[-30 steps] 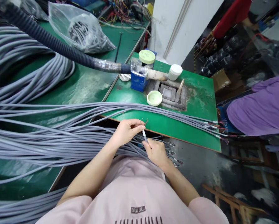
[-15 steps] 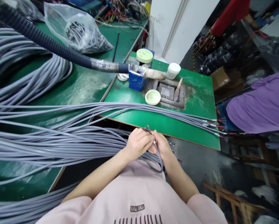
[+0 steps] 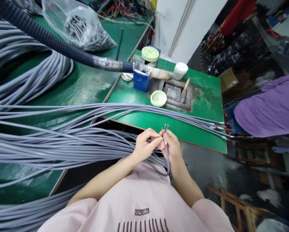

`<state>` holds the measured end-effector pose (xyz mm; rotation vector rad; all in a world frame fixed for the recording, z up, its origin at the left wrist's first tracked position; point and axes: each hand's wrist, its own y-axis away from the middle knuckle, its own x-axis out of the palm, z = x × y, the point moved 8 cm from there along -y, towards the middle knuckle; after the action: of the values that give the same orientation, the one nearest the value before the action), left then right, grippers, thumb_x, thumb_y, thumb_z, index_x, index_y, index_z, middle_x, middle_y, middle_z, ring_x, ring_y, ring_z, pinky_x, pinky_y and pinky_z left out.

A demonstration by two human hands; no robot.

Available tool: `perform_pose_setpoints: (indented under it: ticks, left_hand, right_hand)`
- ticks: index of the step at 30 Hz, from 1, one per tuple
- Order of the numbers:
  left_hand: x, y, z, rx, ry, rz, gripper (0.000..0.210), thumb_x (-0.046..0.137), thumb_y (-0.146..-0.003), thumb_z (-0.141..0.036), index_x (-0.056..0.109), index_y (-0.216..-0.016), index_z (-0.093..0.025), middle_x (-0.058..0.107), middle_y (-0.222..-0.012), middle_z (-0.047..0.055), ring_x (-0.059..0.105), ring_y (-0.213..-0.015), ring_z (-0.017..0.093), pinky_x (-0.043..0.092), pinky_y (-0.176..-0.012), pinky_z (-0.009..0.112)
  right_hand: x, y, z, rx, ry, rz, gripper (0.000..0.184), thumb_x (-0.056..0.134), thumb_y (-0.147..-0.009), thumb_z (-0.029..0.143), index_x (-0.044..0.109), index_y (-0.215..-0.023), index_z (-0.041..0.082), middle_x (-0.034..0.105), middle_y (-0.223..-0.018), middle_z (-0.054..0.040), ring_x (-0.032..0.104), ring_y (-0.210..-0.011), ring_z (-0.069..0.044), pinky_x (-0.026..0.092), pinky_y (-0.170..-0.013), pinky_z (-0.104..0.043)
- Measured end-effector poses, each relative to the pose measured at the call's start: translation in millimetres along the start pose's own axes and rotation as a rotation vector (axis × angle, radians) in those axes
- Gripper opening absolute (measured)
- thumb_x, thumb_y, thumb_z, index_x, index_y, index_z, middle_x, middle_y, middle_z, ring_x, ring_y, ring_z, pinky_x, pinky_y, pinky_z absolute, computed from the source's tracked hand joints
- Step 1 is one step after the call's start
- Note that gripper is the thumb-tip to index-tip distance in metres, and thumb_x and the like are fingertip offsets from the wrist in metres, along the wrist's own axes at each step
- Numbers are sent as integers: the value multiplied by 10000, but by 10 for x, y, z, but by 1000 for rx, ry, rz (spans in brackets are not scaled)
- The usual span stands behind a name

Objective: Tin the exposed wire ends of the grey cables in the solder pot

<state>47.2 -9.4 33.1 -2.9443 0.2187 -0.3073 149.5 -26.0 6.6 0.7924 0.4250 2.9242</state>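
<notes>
Close to my body, my right hand [image 3: 172, 144] is closed around the end of a grey cable [image 3: 167, 159], which bends in a loop below the fingers. Thin coloured wires [image 3: 166, 128] fan upward out of the cable end. My left hand [image 3: 146, 143] pinches at these wires from the left, thumb and forefinger together, and seems to grip one thin wire. A bundle of grey cables [image 3: 86, 151] runs from the left and passes behind my left hand. Across the green table [image 3: 202, 96] lies another row of grey cables [image 3: 154, 111] with stripped coloured ends at the right.
A dark ribbed hose [image 3: 69, 51] ends at a blue box [image 3: 140, 82]. Near it are a white jar [image 3: 180, 71], a pale green dish [image 3: 158, 98] and a square metal pot set in the table [image 3: 173, 93]. At the right stands a person in purple [image 3: 267, 106].
My left hand has shifted slightly right and changed from a folded grip to a fingertip pinch. The wires now stand more upright and spread apart above my right hand.
</notes>
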Motion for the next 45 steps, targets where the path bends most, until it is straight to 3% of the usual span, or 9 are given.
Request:
perform_pose_setpoints:
  ticks: [4,8,13,19,24,30,32,37,45]
  left_hand:
    - [91,-34,148,-224,264,37,221,748,-720,-350,633,-709,-161,594,-615,-11,571,-497,103,464,-489,247]
    - [159,-34,288,-373,423,67,211,765,-698,-312,626,-689,-153,622,-568,-14,576,-522,103,454,-540,237]
    - [50,-39,396,-396,435,-32,167,774,-679,-261,642,-667,-159,613,-596,-35,479,-529,57,374,-535,198]
    - [31,-30,402,-407,414,-37,212,778,-667,-315,635,-659,-158,583,-583,-34,475,-535,70,383,-555,220]
    - [47,-15,420,-460,427,-68,263,798,-617,-353,627,-651,-156,586,-580,-25,486,-521,72,390,-541,222]
    - [-415,-216,316,-345,423,-332,317,792,-589,-393,566,-635,-175,547,-577,-43,457,-499,60,390,-512,215]
    - [-426,-269,279,-336,367,-264,289,771,-630,-399,608,-712,-175,581,-629,-32,483,-522,63,406,-527,216]
    - [-82,-205,263,-386,277,35,327,811,-608,-359,668,-827,-162,644,-709,-8,571,-651,95,466,-646,237]
    - [-63,-144,315,-389,218,-21,315,793,-621,-423,642,-676,-153,644,-640,-5,550,-604,103,449,-615,247]
  right_hand:
    - [-23,-14,78,-15,117,52,399,761,-597,493,513,-765,229,472,-453,80,421,-412,-103,389,-478,-255]
    - [-65,-35,226,-95,328,86,301,730,-682,435,537,-747,214,546,-540,44,504,-508,-117,430,-556,-262]
    - [-88,-26,438,-283,505,43,157,695,-759,313,590,-743,197,600,-712,20,547,-594,-100,454,-591,-247]
    - [-114,19,396,-309,476,-31,131,679,-767,248,558,-743,203,617,-684,35,506,-448,-71,398,-426,-216]
    - [-98,55,458,-395,508,-81,112,688,-750,206,578,-729,203,622,-690,36,466,-422,-49,366,-399,-205]
    - [-267,54,663,-461,503,-190,144,713,-722,200,573,-688,198,621,-685,35,470,-412,-51,333,-365,-202]
    - [-273,34,692,-454,498,-194,157,717,-716,204,565,-680,197,618,-671,37,469,-405,-50,322,-356,-197]
    - [-112,-15,640,-404,519,-140,139,707,-721,186,573,-683,195,621,-666,41,473,-413,-49,343,-374,-200]
    - [-68,-43,607,-394,520,-137,145,709,-730,231,569,-701,202,627,-677,38,467,-411,-52,356,-377,-203]
